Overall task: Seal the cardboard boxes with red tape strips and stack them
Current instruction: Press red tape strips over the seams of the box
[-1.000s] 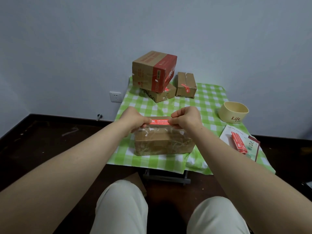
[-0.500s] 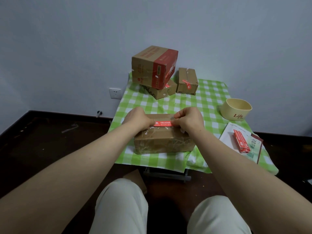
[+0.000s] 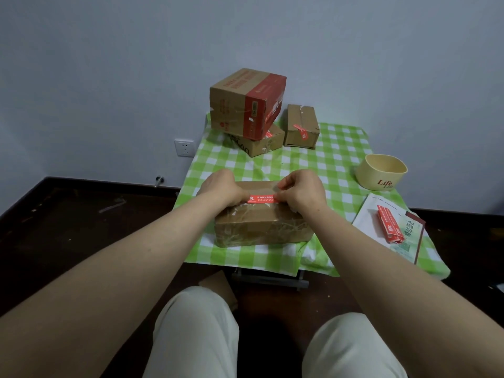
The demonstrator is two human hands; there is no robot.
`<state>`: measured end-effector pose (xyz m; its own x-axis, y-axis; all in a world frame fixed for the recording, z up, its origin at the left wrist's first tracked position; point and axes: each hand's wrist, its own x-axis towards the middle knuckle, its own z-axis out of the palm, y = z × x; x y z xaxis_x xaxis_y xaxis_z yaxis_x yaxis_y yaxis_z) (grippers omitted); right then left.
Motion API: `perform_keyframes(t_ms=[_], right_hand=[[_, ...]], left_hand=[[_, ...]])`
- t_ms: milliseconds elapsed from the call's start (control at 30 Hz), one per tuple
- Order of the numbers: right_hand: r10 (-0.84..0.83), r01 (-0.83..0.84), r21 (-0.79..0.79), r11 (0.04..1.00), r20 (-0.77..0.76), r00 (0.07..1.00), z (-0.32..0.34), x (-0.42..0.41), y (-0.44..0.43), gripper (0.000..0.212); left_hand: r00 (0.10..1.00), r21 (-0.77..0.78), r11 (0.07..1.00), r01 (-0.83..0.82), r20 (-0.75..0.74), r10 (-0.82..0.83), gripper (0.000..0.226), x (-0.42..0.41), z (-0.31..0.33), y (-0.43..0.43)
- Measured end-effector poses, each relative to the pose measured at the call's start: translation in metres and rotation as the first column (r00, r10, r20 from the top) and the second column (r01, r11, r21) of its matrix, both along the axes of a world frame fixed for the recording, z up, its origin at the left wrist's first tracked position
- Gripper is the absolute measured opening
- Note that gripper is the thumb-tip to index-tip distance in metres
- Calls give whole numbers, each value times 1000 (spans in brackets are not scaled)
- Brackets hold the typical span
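Note:
A brown cardboard box (image 3: 261,227) lies on the green checked tablecloth (image 3: 341,148) near the front edge. A red tape strip (image 3: 262,198) lies across its top. My left hand (image 3: 222,188) pinches the strip's left end and my right hand (image 3: 302,190) pinches its right end, both low on the box top. At the back, a large box with a red band (image 3: 246,103) sits tilted on a flatter box (image 3: 259,144). A small box with a red strip (image 3: 301,125) stands beside them.
A cream bowl marked "Life" (image 3: 381,171) stands at the right. A stack of red strips (image 3: 388,223) lies on a white sheet (image 3: 365,216) at the front right. A wall socket (image 3: 185,148) is at the left. My knees are below the table edge.
Both hands have lowered the red strip from just above the box onto its top. The camera view has tilted slightly downward.

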<state>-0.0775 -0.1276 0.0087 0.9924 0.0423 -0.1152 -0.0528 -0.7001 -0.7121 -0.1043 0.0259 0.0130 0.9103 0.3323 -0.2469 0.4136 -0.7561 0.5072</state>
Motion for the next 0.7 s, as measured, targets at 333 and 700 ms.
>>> perform_keyframes(t_ms=[333, 700], right_hand=[[23, -14, -93, 996, 104, 994, -6, 1, 2, 13], [554, -482, -525, 701, -23, 832, -12, -51, -4, 82]], left_hand=[[997, 88, 995, 39, -75, -33, 34, -1, 6, 2], [768, 460, 661, 593, -78, -635, 90, -45, -19, -13]])
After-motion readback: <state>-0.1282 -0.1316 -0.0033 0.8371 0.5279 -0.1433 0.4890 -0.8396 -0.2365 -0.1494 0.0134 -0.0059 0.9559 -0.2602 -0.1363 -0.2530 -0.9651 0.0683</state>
